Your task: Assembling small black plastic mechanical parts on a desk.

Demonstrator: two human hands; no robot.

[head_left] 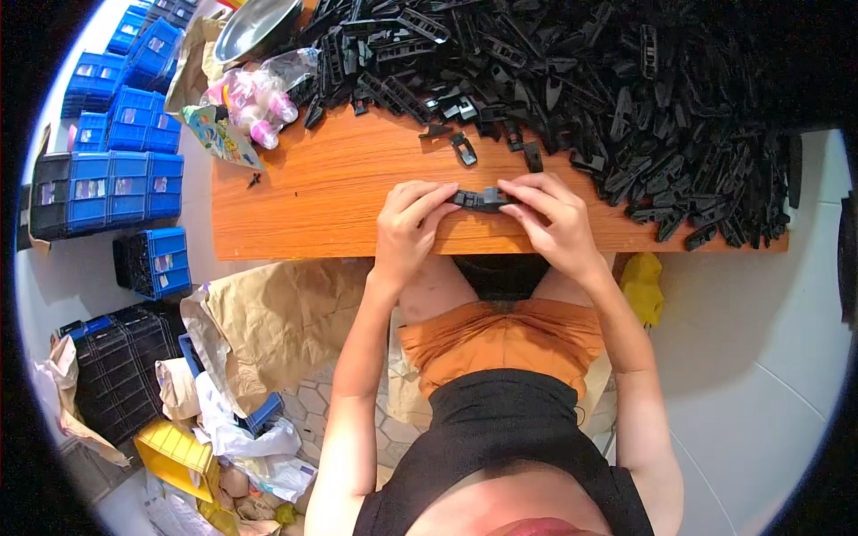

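Observation:
A black plastic part [480, 200], long and narrow with a raised middle, lies crosswise between my two hands just above the near edge of the wooden table [331, 196]. My left hand [414, 221] pinches its left end between thumb and fingers. On the other end, the fingertips and thumb of my right hand [550, 214] are closed. Both ends of the part are hidden by my fingers. Just beyond my hands, a small black plastic piece [464, 149] and a second black piece [533, 157] rest on the wood, apart from the heap.
A large heap of similar black parts [572, 80] covers the far and right side of the table. At the far left are a metal bowl [255, 29] and a bag of pink-and-white items [255, 96]. Blue crates [112, 186] stand left; brown paper [286, 322] hangs below the edge.

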